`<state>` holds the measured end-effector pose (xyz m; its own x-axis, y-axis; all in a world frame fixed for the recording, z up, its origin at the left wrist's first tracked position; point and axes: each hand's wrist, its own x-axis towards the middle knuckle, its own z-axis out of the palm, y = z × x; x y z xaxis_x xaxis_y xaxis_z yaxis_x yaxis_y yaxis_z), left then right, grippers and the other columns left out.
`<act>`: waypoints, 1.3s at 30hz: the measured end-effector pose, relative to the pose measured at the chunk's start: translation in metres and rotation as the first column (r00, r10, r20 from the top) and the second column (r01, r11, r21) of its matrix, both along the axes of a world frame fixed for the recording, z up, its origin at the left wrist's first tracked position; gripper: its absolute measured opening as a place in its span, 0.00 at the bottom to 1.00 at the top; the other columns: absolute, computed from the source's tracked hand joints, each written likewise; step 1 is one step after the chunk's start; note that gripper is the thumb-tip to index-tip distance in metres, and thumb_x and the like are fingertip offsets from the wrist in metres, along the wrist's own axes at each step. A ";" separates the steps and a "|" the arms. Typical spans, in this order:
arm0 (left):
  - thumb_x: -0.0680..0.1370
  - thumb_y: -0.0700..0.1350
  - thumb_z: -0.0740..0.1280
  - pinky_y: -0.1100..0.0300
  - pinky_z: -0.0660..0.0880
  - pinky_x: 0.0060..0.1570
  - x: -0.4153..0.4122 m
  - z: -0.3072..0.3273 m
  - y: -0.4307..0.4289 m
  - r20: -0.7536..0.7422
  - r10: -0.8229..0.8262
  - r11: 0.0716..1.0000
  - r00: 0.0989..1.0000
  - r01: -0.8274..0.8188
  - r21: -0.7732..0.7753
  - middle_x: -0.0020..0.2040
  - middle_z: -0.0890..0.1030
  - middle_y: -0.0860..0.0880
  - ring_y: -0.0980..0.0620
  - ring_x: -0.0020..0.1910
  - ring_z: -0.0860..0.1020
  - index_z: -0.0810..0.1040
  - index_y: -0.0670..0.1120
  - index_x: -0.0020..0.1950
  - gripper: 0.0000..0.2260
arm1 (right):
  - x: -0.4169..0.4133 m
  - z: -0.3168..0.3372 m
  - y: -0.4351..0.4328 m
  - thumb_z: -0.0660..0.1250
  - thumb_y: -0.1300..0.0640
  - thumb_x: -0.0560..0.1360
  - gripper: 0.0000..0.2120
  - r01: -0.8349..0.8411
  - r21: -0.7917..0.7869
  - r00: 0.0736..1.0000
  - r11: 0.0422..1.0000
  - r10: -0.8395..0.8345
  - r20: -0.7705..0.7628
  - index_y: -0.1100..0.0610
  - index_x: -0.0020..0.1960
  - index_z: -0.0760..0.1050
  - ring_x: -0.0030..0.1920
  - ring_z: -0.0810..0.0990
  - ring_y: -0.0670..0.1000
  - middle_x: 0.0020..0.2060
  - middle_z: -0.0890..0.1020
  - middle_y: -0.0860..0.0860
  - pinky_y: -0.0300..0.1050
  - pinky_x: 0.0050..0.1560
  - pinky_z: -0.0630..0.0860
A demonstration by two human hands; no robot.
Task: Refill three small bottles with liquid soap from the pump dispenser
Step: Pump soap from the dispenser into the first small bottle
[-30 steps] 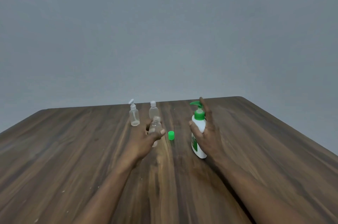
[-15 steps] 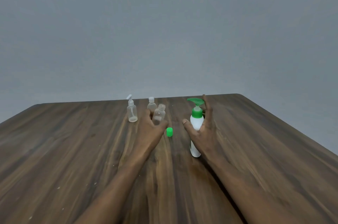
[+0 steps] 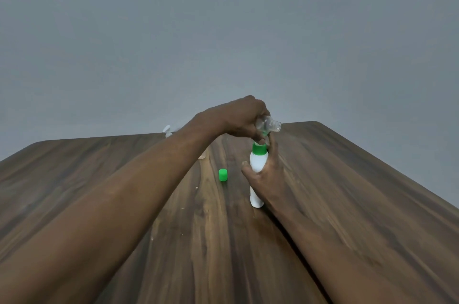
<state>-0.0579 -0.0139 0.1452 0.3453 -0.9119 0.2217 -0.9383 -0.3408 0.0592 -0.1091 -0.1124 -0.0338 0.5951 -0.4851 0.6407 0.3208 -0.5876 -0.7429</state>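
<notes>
My left hand [image 3: 242, 118] grips a small clear uncapped bottle [image 3: 269, 125], tilted with its open neck pointing right, right above the pump head of the white dispenser [image 3: 257, 164] with a green collar. The dispenser stands on the wooden table [image 3: 347, 204]. My right hand [image 3: 267, 174] holds its body, thumb on the left side and fingers behind. The pump spout is mostly hidden behind my left hand. A small green cap [image 3: 222, 174] lies on the table left of the dispenser.
Behind my left forearm, only the white flip top of another small bottle [image 3: 168, 130] shows near the table's far edge. A third bottle is hidden. A grey wall rises behind the table.
My left hand has lifted the uncapped bottle off the table and carried it right and up, over the pump head. My right hand has closed further round the dispenser.
</notes>
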 end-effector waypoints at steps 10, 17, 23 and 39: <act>0.70 0.51 0.79 0.58 0.67 0.35 -0.007 -0.002 -0.003 0.024 0.110 0.992 0.994 -0.108 -0.063 0.39 0.81 0.46 0.49 0.38 0.74 0.82 0.39 0.51 0.18 | -0.004 0.004 0.003 0.72 0.59 0.71 0.44 -0.009 0.014 1.000 1.000 0.009 0.011 0.48 0.81 0.54 0.40 0.78 0.37 0.44 0.76 0.38 0.24 0.35 0.70; 0.77 0.53 0.70 0.66 0.76 0.35 -0.017 -0.042 0.085 -0.560 0.096 0.875 0.823 -0.339 -0.347 0.50 0.78 0.50 0.55 0.40 0.83 0.66 0.50 0.61 0.18 | -0.011 0.003 0.002 0.68 0.57 0.71 0.44 -0.068 -0.031 0.997 0.997 0.069 0.034 0.35 0.80 0.51 0.39 0.79 0.42 0.47 0.78 0.37 0.27 0.37 0.71; 0.71 0.41 0.78 0.69 0.77 0.40 -0.007 -0.102 0.105 -0.663 0.048 0.725 0.747 -0.483 -0.492 0.50 0.81 0.49 0.62 0.42 0.82 0.77 0.52 0.58 0.20 | -0.013 0.007 0.006 0.69 0.66 0.72 0.46 -0.020 -0.117 0.999 0.993 0.026 0.047 0.38 0.79 0.53 0.38 0.76 0.41 0.53 0.78 0.50 0.31 0.38 0.72; 0.73 0.33 0.74 0.68 0.77 0.50 -0.004 -0.130 0.084 -0.657 -0.337 0.481 0.675 -0.476 -0.736 0.57 0.84 0.54 0.58 0.57 0.82 0.81 0.50 0.60 0.19 | -0.017 0.016 0.011 0.70 0.67 0.74 0.40 -0.080 -0.042 0.996 0.996 0.082 0.036 0.43 0.78 0.59 0.56 0.80 0.49 0.63 0.78 0.50 0.32 0.52 0.75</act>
